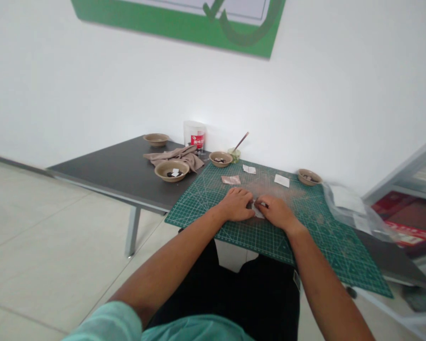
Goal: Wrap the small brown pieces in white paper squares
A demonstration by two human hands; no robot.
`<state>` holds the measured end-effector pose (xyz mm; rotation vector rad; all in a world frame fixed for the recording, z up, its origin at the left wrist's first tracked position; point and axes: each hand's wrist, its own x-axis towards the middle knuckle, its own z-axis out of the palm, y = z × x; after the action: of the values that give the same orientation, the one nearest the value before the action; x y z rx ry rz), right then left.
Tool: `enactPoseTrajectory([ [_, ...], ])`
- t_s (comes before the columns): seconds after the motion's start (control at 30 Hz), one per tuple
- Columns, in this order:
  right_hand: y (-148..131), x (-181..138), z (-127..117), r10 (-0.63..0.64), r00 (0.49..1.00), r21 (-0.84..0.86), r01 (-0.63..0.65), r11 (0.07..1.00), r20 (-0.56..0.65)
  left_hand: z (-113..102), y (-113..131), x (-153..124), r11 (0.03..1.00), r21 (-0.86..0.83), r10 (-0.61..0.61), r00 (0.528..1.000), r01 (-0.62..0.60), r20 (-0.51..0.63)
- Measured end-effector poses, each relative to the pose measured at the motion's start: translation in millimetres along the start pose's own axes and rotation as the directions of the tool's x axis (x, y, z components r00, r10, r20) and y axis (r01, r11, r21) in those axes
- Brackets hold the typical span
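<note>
My left hand (237,204) and my right hand (275,211) meet over the green cutting mat (206,201), close to its near edge. A small whitish sheet (259,212) lies between them, partly covered by the fingers. The fingers of both hands are closed, thumbs facing each other. Whatever small thing they pinch is hidden and too blurred to name. Beyond the hands lie a brownish square sheet (230,180), a white sheet (249,169) and another white sheet (281,180).
Brown bowls with small pieces stand at the left (172,171), back (220,159) and right (309,177). A further bowl (156,139), a crumpled brown cloth (179,157), a clear tub (195,135), a small cup holding a brush (234,155) and a plastic bag (355,208) are around.
</note>
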<state>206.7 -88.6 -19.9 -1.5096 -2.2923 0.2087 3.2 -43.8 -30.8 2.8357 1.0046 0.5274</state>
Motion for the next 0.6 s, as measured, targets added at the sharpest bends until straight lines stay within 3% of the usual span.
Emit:
enactPoseTrajectory([
  [0.13,3,-5,-4,0.053,0.998,-0.011,-0.053,0.999,-0.028,-1,0,0,1.000,0.000,0.000,1.000,0.000,0.000],
  [0.3,-6,-10,-3,-0.005,0.999,0.041,0.003,0.999,0.040,-1,1,1,1.000,-0.001,-0.001,1.000,0.001,0.005],
  [0.5,3,-1,0,0.085,0.996,0.003,-0.085,0.996,-0.042,-1,0,0,1.000,-0.007,0.004,1.000,-0.004,0.008],
  [0.6,4,-9,-7,0.061,0.998,0.030,-0.061,0.998,-0.001,-2,1,0,1.000,-0.005,0.003,1.000,-0.003,0.007],
])
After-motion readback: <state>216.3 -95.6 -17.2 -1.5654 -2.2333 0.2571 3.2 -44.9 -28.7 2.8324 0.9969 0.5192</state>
